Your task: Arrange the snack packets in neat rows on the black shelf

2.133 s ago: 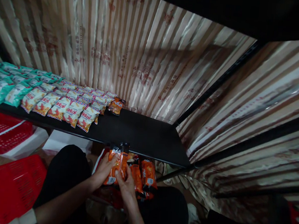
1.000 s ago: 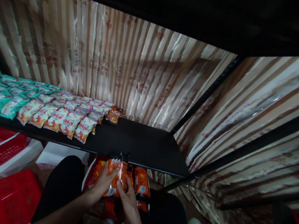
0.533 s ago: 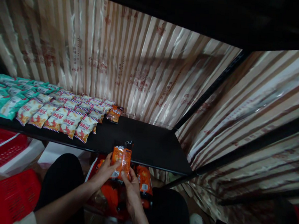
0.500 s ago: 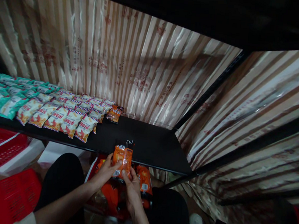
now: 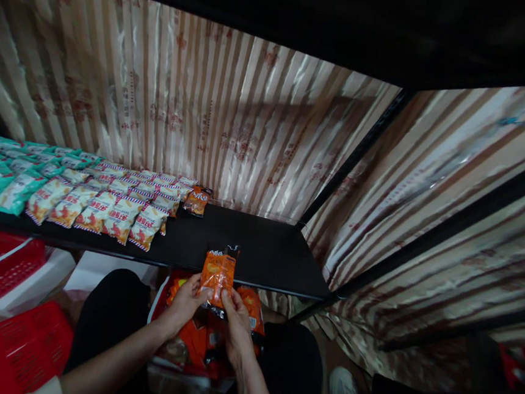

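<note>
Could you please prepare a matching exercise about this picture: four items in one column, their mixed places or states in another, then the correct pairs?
Column 1
1. Teal packets
2. White packets with striped edges
3. Left hand and right hand
4. Lone orange packet

Column 2
A. Rightmost packet lying on the black shelf
B. Together holding an orange packet
C. Leftmost group on the shelf
D. Directly beside the teal group

Pairs: 1-C, 2-D, 3-B, 4-A

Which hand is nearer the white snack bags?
Left. The left hand, holding the orange packet, is right of and below the white snack bags in view; the right hand, holding it too, is farther right.
</note>
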